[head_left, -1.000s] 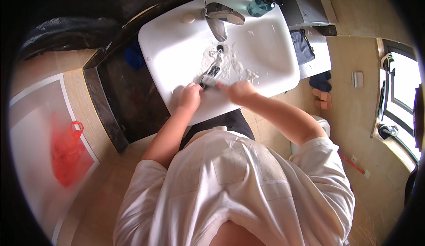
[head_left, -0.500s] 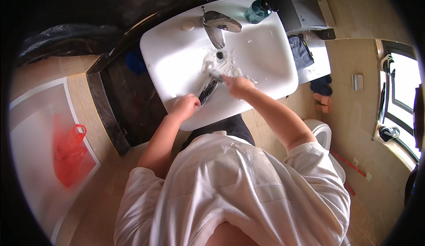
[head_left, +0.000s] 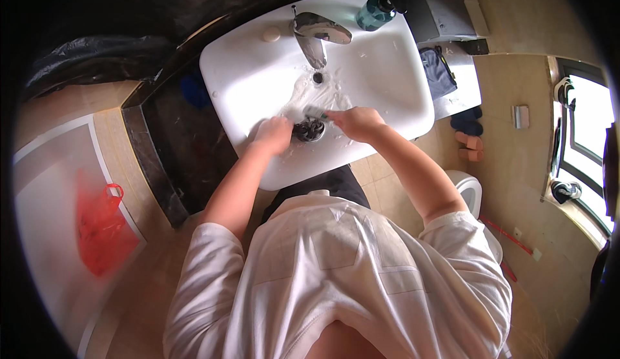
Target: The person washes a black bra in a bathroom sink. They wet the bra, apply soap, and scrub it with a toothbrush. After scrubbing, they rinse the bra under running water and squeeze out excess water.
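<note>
Over the white washbasin (head_left: pixel 394 94), my left hand (head_left: pixel 274 133) is closed on the near end of a dark, wet item with pale edges (head_left: pixel 310 130). Its kind cannot be made out. My right hand (head_left: pixel 358 124) grips a small scrubbing brush (head_left: pixel 316 112), whose greyish head is blurred and lies just beyond the dark item, against or very near it. White suds (head_left: pixel 323 94) spread across the basin floor between the hands and the drain hole (head_left: pixel 318 78). The chrome tap (head_left: pixel 316 39) stands at the far rim, its spout above the drain.
A teal bottle (head_left: pixel 374 13) and a round pale soap-like piece (head_left: pixel 271 34) sit on the basin's far rim. On the right are a grey pouch (head_left: pixel 438 73), slippers (head_left: pixel 470 141) and a toilet (head_left: pixel 466 190). A red plastic bag (head_left: pixel 103 230) hangs at left.
My left hand has moved slightly right and away from me, and the dark item has turned from a long slanted shape to a rounder one. The brush hand has shifted slightly right.
</note>
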Demonstrator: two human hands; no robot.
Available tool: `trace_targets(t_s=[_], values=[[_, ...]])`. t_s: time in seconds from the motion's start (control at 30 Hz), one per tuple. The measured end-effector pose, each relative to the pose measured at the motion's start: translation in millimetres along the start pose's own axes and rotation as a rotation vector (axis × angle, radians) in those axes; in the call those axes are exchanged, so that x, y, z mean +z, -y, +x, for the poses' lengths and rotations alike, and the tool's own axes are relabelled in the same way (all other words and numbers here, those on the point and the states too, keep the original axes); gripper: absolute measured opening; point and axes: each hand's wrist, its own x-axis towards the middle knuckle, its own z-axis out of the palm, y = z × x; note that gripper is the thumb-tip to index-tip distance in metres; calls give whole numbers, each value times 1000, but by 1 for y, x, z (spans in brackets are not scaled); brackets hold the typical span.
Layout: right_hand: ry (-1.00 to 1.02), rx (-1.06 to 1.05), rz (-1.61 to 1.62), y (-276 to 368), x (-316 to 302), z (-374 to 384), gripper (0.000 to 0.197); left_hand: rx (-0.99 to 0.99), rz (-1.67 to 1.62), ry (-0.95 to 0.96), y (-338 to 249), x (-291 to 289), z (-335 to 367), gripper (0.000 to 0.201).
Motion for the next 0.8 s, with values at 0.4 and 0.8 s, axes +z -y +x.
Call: trace_targets(t_s=[0.4,0.8], values=[[76,77,88,-7,17,20,44,-39,-7,-328,-21,39,-7,20],[44,143,375,-47,-9,-18,39,-228,-96,-18,-40,-6,-14,34]])
